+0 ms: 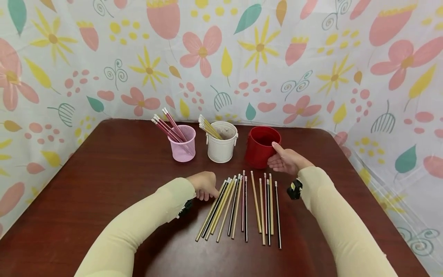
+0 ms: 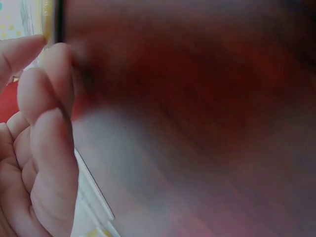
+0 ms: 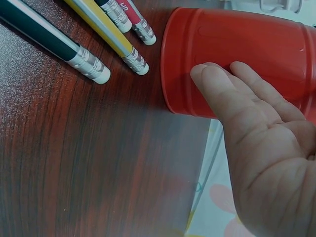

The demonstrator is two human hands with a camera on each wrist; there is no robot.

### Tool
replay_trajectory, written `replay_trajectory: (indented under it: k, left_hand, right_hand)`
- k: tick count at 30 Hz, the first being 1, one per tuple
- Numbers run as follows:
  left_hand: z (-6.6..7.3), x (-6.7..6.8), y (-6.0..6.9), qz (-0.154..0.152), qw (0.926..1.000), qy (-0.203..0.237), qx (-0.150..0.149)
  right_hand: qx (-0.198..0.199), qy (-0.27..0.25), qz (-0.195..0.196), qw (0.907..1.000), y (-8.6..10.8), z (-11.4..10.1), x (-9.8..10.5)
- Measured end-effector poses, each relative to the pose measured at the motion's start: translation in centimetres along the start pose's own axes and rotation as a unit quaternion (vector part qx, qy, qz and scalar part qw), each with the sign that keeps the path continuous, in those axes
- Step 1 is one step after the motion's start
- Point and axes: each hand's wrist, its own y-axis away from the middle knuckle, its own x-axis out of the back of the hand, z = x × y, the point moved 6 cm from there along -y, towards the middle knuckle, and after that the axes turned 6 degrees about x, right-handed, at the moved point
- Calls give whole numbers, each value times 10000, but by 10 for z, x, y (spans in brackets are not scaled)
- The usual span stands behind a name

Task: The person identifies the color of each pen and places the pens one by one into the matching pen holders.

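Note:
Several pencils, gold, black and dark red, lie on the table, white erasers towards the cups. My left hand (image 1: 205, 184) is at the leftmost gold pencil (image 1: 205, 226), thumb and forefinger tips close together beside it. In the left wrist view, the fingers (image 2: 52, 148) are bent near a black pencil (image 2: 59, 19); whether they pinch one is unclear. On the right, my right hand (image 1: 287, 161) lies along the side of the upright red bucket (image 1: 257, 154), with fingers (image 3: 266, 91) extended and the thumb raised near its rim. No pencil shows in that hand.
Left of the red bucket stands a white bucket (image 1: 220, 152) with gold pencils leaning in it. Farther left, a pink mesh cup (image 1: 182, 152) holds dark red pencils. The brown table (image 1: 104, 173) meets a flowered cloth (image 1: 207, 96) behind.

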Motion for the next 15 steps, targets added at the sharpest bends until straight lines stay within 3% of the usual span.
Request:
replay_trajectory:
  k: [2, 8, 11, 15]
  left_hand:
    - [1, -3, -3, 68, 9999, -73, -16]
    - [8, -10, -5, 165, 9996, -198, -101]
    - [13, -9, 3, 207, 9994, -243, -148]
    - [14, -2, 6, 523, 9974, -430, -255]
  right_hand:
    - [53, -14, -107, 9999, -1, 3, 0]
    - [-172, 143, 274, 9994, 6, -1, -6]
    - [-236, 116, 310, 9992, 6, -1, -6]
    - [-222, 135, 268, 9993, 6, -1, -6]
